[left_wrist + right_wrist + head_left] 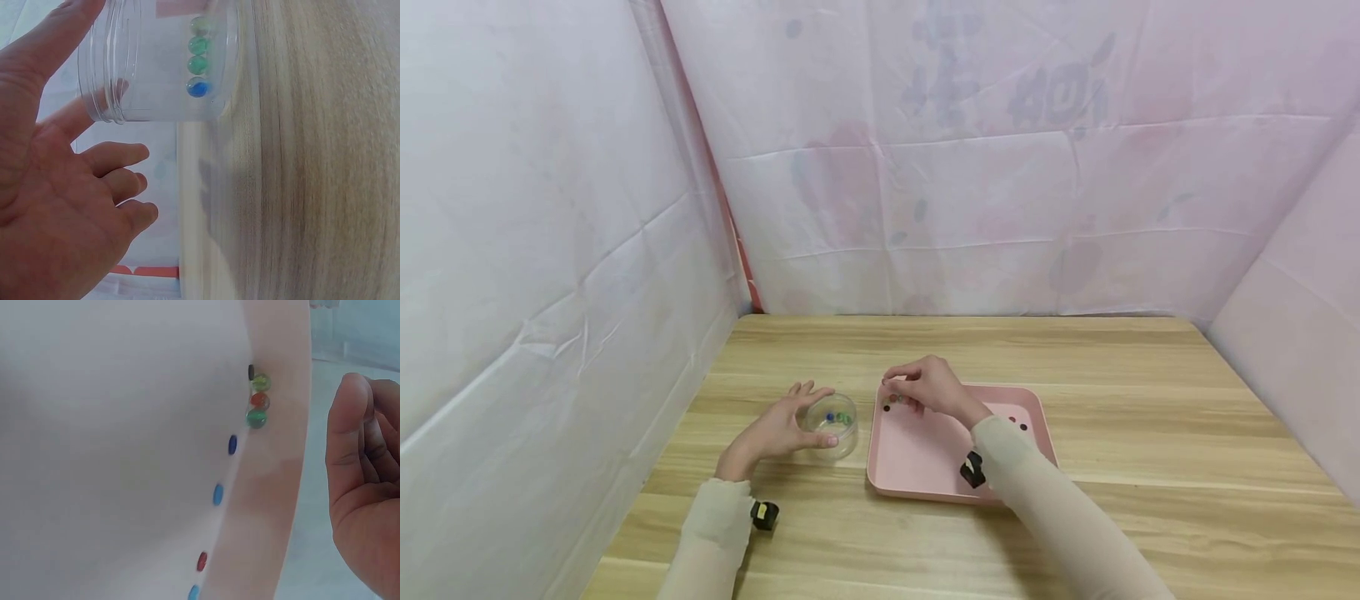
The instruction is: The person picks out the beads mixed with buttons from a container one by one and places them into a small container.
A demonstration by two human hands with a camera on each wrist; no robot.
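My left hand (778,425) grips a clear plastic jar (832,450) near its rim between thumb and forefinger, the other fingers spread loose. Several glass marbles, green ones (198,64) and a blue one (197,87), lie on the jar's bottom. Over the left far corner of a pink tray (917,492), my right hand (936,387) has thumb and forefinger pinched together. A small reddish thing (883,382) shows at those fingertips, mostly hidden by them. Below, against the tray wall, sit a yellow-green marble (261,382), a red-orange marble (260,400) and a green marble (256,419).
Small flat discs lie along the tray's edge: a dark blue disc (232,445), a light blue disc (218,494), a red disc (202,561) and others. The wooden table (1150,458) is enclosed by pale cloth curtains (970,167) at the back and sides.
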